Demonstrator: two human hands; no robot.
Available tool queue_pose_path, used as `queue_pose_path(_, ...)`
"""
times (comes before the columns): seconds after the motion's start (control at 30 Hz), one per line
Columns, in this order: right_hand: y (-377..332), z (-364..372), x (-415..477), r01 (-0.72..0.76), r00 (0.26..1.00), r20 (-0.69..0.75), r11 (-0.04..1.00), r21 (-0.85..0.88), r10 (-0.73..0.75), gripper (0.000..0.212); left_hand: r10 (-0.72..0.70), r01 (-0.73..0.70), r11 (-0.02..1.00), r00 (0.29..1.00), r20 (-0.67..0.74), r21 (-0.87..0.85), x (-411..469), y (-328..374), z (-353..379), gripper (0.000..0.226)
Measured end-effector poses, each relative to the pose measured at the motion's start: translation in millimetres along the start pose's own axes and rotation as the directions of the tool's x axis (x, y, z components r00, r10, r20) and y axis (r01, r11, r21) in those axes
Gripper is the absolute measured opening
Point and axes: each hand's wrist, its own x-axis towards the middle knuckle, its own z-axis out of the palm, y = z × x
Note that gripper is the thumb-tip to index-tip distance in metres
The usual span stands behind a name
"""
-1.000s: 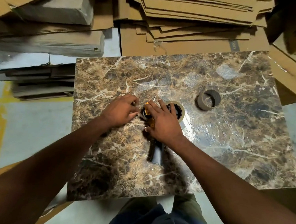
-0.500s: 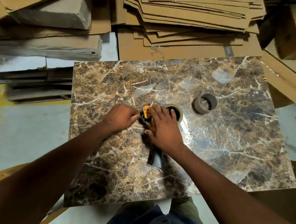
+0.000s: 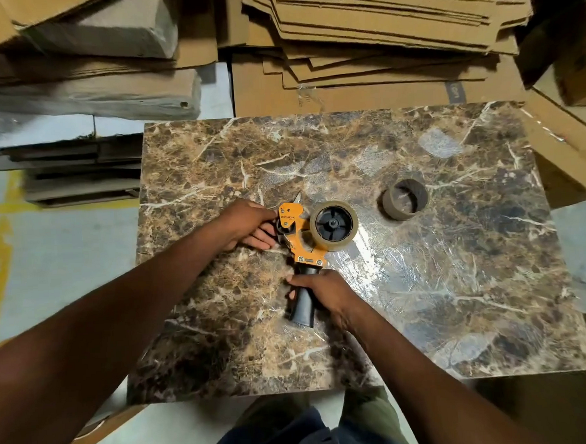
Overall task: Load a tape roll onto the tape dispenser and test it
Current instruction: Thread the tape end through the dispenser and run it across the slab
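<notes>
- Clenched around the black handle (image 3: 303,303), the right hand (image 3: 326,290) pins the tape dispenser (image 3: 301,236) flat on its side near the middle of the table (image 3: 460,280); the left hand (image 3: 247,226) has its fingers (image 3: 263,235) closed at the dispenser's front end, by the roller and blade, though what they pinch is hidden behind the orange frame.
- Already seated on the black hub, the tape roll (image 3: 334,225) lies just right of the orange frame, its open face up toward the camera.
- Judged from this, the step in hand is threading: drawing the loose end of the tape from the roll, past the roller and out under the blade. Whether a strip is already pulled across cannot be made out.
- Doing it well likely means holding the handle firm so the body does not skate on the glossy table, keeping the sticky side facing out and away from the frame, and feeding the strip straight so it does not fold onto itself.
- Fingertips sit close to the toothed blade (image 3: 297,197), a small point sticking out at the front; a slow pull looks wise.
- An empty cardboard core (image 3: 405,199) stands apart to the right, on the table.
- Flattened cardboard sheets (image 3: 392,20) are stacked beyond the table's far edge.
</notes>
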Motion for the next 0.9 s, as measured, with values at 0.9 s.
queue_pose_path(0.9, -2.2, -28.6, 10.4, 0.254, 0.734, -0.122, 0.437, -0.863, -0.668, 0.029, 0.252, -0.213, 0.948, 0.956, -0.148, 0.239, 31.2, 26.4, -18.6, 0.016)
